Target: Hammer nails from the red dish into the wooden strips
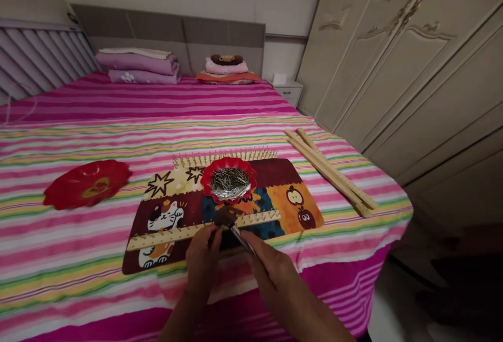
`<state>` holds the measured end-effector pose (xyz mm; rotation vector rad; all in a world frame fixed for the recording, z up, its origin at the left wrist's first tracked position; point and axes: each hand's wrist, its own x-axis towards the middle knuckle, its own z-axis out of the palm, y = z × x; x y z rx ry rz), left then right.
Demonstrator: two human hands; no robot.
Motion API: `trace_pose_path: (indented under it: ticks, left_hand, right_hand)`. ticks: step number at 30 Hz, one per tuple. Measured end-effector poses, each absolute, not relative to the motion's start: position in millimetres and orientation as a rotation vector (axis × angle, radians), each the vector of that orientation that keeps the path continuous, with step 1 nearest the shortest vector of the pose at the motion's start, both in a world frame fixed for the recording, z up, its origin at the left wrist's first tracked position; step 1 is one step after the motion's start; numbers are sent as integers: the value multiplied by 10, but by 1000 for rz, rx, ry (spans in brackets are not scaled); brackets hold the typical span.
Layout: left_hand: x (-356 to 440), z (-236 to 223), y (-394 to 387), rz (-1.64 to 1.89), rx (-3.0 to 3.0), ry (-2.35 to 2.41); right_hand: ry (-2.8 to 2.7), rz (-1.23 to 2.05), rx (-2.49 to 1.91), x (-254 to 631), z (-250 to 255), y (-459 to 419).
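Note:
My right hand (271, 261) is wrapped round the metal handle of a hammer (226, 217), whose dark head is just over a wooden strip (168, 236). My left hand (201, 258) is at the near side of that strip, close to the hammer head, with thumb and fingers drawn together. Whatever is between those fingers is too dark to make out. Nails stick up along the strip on both sides of my hands. The strip lies across a patterned mat (251, 166). Beyond it a red scalloped bowl (204, 182) holds many loose nails (230, 182).
A second strip (188, 163) with a row of upright nails lies behind the bowl. Several wooden strips (330, 169) are stacked at the right. To the left is a red plate (70, 187). Everything rests on a striped bed (157, 138); folded bedding (137, 64) sits far back.

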<state>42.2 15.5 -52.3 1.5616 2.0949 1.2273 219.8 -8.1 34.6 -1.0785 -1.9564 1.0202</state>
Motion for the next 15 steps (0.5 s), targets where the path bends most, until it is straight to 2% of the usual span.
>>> trace_pose_path:
  ticks: [8, 15]
  left_hand:
    - [429, -509, 171, 1222, 1541, 2093]
    - [341, -346, 77, 1162, 1594, 2084]
  right_hand:
    - [-1914, 1013, -1093, 2320, 343, -130]
    - [-1723, 1122, -1358, 3045, 75, -458]
